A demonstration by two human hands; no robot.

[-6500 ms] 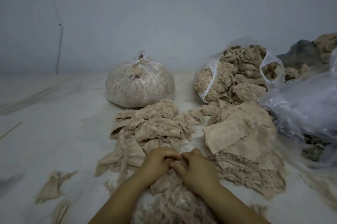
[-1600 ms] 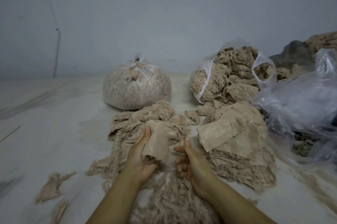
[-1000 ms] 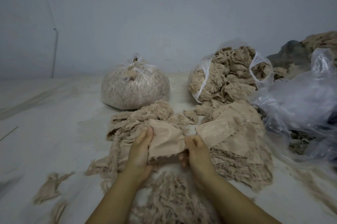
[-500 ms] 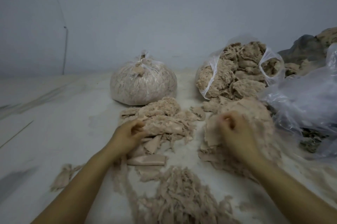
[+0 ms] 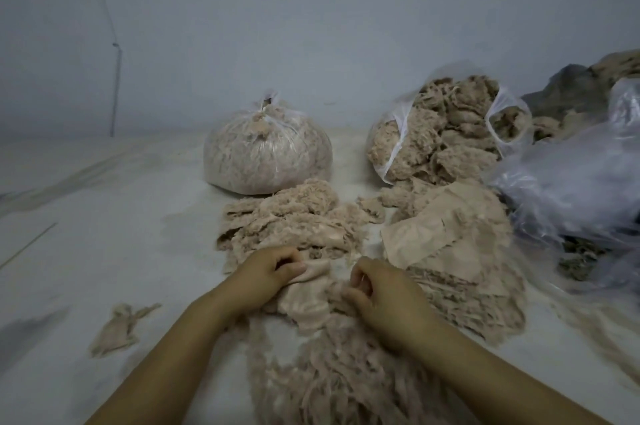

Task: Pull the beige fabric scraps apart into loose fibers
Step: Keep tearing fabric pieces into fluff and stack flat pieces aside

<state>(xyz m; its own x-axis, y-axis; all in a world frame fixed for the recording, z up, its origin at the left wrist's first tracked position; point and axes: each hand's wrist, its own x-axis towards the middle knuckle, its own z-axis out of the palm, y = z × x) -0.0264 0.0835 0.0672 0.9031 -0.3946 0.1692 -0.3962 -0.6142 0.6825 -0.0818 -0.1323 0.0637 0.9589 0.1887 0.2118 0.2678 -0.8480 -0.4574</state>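
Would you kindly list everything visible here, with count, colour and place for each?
tied bag: one, clear plastic, full of beige fibers, back centre by the wall.
open bag: one, clear, overfilled with beige clumps, back right.
empty plastic bags: heap, translucent, far right.
scrap pile: one, beige, centre.
flat scrap stack: one, beige, right of centre.
loose fibers: one heap, beige, nearest the camera.
stray scrap: one, beige, left floor.
fabric scrap: one, beige, between the hands.
left hand: grips the scrap.
right hand: pinches it.
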